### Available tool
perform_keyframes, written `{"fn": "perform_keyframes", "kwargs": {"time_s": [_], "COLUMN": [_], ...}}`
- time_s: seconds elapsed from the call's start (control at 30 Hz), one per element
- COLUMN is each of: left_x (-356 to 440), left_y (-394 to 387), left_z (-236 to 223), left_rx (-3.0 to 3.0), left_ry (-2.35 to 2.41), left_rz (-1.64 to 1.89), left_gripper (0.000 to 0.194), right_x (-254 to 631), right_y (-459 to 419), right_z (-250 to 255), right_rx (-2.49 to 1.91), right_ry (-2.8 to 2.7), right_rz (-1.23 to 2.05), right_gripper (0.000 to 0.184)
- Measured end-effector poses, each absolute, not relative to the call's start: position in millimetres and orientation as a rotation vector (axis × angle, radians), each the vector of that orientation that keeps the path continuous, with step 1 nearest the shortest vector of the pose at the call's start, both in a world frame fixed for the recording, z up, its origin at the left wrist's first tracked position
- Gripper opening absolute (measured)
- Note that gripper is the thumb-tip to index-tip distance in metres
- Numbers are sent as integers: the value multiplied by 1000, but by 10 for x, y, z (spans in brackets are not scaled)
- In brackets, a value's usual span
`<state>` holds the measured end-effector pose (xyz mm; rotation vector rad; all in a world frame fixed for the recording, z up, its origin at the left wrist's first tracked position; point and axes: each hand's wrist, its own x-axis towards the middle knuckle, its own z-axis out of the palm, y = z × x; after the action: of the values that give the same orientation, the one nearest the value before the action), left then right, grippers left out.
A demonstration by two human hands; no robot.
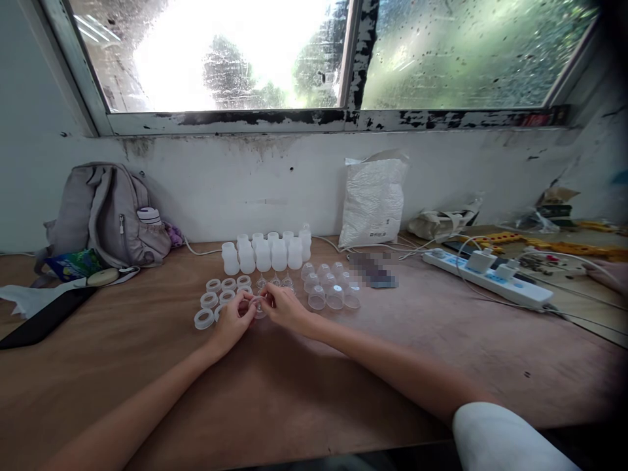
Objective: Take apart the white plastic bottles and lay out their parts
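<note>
My left hand (234, 319) and my right hand (283, 307) meet over the table, fingertips closed around a translucent bottle ring (259, 313). Fingers partly cover it, so I cannot tell whether a teat sits inside. Just beyond them stand several clear silicone teats (275, 280). More bottle rings (204, 319) lie in rows beside my left hand. To the right of my right hand are clear dome-shaped caps (316, 299) in rows. Behind all these, white translucent baby bottles (263, 256) stand upright in rows; one at the right end looks taller.
A grey backpack (105, 216) and a black flat case (46, 318) lie at left. A white plastic mailer bag (373, 199) leans on the wall. At right are a power strip (490, 280) with cables and a blurred-out dark object (375, 271). Part of another person's hand (611, 271) shows at far right.
</note>
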<state>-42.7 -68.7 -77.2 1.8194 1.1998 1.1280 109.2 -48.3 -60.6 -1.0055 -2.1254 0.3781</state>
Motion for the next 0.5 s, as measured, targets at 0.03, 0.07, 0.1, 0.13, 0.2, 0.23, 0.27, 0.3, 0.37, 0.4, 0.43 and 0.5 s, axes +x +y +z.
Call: {"fn": "perform_keyframes", "kwargs": {"time_s": [0.03, 0.07, 0.1, 0.13, 0.2, 0.23, 0.27, 0.3, 0.37, 0.4, 0.43, 0.5], "left_x": [-430, -430, -430, -429, -425, -423, -421, -419, -413, -408, -401, -381], "left_y": [-684, -680, -675, -671, -660, -655, -650, -646, -644, -647, -654, -678], "left_z": [-771, -772, -775, -778, -786, -791, -796, -800, -808, -811, -812, -806], "left_rx": [1796, 1773, 1754, 1744, 1744, 1746, 1746, 1742, 1740, 1749, 1762, 1787], "left_ry": [1198, 1196, 1194, 1189, 1178, 1174, 1171, 1166, 1158, 1155, 1154, 1150], "left_rz": [1128, 1129, 1129, 1128, 1124, 1124, 1126, 1126, 1124, 1116, 1105, 1081], "left_gripper": [16, 17, 18, 20, 22, 23, 23, 24, 24, 23, 22, 20], "right_x": [1093, 1094, 1094, 1093, 1089, 1086, 1085, 1084, 1087, 1091, 1097, 1113], "right_y": [-477, -473, -472, -475, -485, -492, -499, -506, -516, -522, -528, -547], "right_z": [-616, -627, -640, -655, -691, -712, -732, -752, -787, -802, -815, -835], "right_rx": [-987, -969, -954, -945, -939, -943, -948, -951, -952, -953, -951, -949], "right_ry": [-2117, -2107, -2093, -2073, -2019, -1989, -1962, -1941, -1921, -1919, -1920, -1928], "right_rz": [392, 409, 427, 443, 465, 470, 471, 472, 478, 480, 480, 473], "right_gripper": [6, 8, 9, 9, 10, 10, 10, 10, 8, 6, 5, 3]}}
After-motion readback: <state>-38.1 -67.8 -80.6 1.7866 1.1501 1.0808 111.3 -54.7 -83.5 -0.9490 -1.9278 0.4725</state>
